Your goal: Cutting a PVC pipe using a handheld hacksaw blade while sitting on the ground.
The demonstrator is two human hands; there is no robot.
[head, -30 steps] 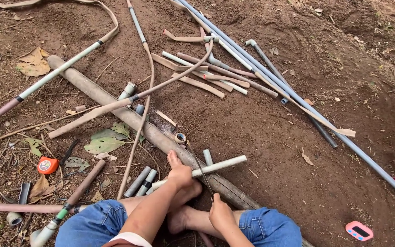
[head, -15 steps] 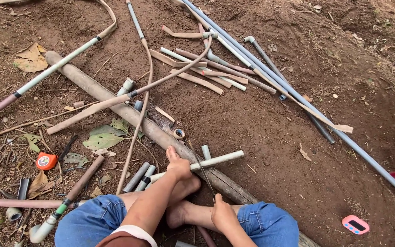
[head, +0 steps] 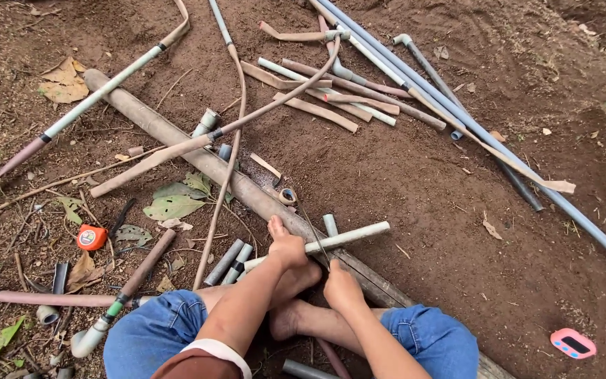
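- Little has shifted since the earlier frames: the view has dipped slightly, and both hands keep their places on the short grey pipe (head: 348,236).
- Short grey pipe lies crosswise over the long brown pole (head: 177,137) on bare soil, just ahead of the bare feet (head: 296,281).
- Left hand (head: 287,247) is closed down over the pipe, pinning it.
- Right hand (head: 340,281) is curled about something thin, likely a saw blade (head: 315,235) angled across the pipe; grip itself cannot be told for sure.
- Pipe looks light, rigid, smooth plastic; likely to roll or skid on the round pole, so best held close beside the blade, pressed down.
- Hidden: palm sides of both hands, the blade's handle, the pole's near end under the legs.
- Orange tape measure (head: 92,237) lies well to the left.
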